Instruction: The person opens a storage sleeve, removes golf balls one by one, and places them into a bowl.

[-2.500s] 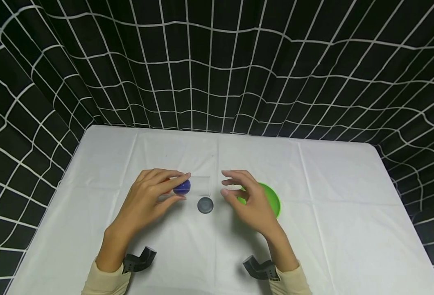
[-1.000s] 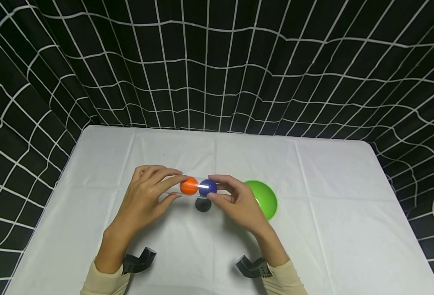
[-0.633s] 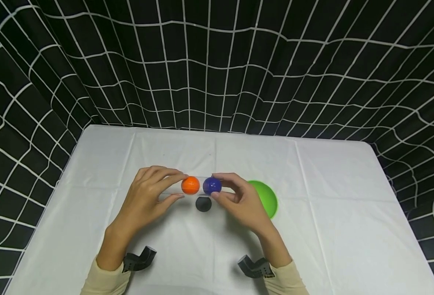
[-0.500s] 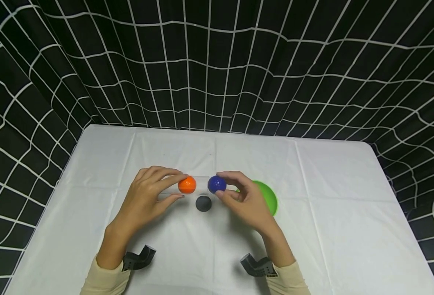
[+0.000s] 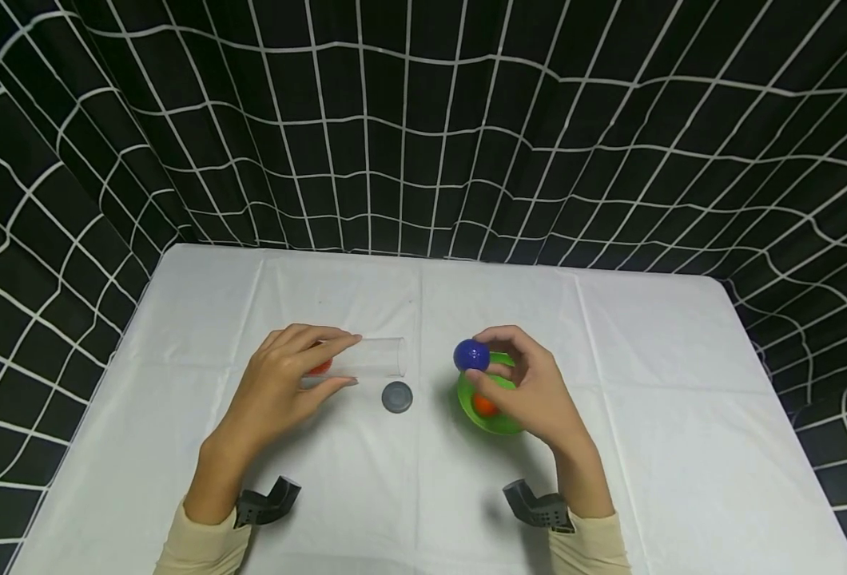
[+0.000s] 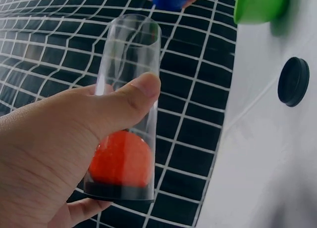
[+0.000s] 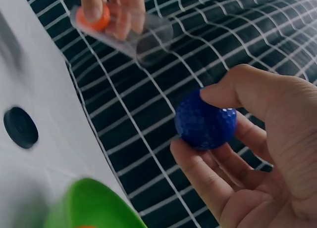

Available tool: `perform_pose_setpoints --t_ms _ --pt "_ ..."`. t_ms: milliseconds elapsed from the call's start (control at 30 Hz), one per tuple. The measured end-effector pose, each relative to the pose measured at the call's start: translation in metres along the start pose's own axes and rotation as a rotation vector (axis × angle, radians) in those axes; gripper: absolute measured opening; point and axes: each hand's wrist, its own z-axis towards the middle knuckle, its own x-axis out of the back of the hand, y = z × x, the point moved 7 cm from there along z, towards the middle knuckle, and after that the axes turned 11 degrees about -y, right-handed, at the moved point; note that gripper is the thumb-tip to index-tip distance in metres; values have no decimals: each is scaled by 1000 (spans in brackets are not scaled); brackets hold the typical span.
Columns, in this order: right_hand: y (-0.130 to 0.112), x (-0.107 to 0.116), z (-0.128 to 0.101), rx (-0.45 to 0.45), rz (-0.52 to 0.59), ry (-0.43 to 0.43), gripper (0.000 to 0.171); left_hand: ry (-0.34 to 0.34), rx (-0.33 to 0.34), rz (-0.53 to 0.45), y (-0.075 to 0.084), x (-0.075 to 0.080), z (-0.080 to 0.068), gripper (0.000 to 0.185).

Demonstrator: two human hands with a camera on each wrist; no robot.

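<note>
**Blue ball held over the green bowl; tube still carries one orange ball**

The left hand (image 5: 280, 383) grips a clear tube (image 5: 366, 363), lying roughly level above the counter (image 5: 646, 447) near its middle, open mouth towards the right. In the left wrist view the thumb lies across the tube wall, and an orange ball (image 6: 120, 159) sits at the closed, dark-capped end, inside the grip.

The right hand (image 5: 531, 387) pinches a blue ball (image 5: 471, 355) between thumb and fingertips; in the right wrist view the ball is clear of the palm. It is held just above the far left rim of a green bowl (image 5: 467, 399), which stands right of the counter's middle. A second orange ball (image 5: 484, 405) already lies in that bowl.

A dark round cap (image 5: 398, 397) lies flat on the counter between tube and bowl, touching neither.

Judgement: the step in hand appears to be emptying the tube into the bowl, one ball at a time. The blue ball is not yet centred over the bowl; a short shift towards the right edge before release seems needed, or it may strike the rim and roll off. The remaining orange ball would then need the tube's mouth tipped down.
</note>
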Motion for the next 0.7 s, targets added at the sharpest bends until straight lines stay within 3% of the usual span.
perform_pose_setpoints --t_ms 267,700 --pt "3 12 -7 -71 -104 -7 43 -3 13 -10 -1 2 -1 50" --pt "9 18 -11 -136 -367 -53 38 -24 25 -18 -1 -2 -1 50"
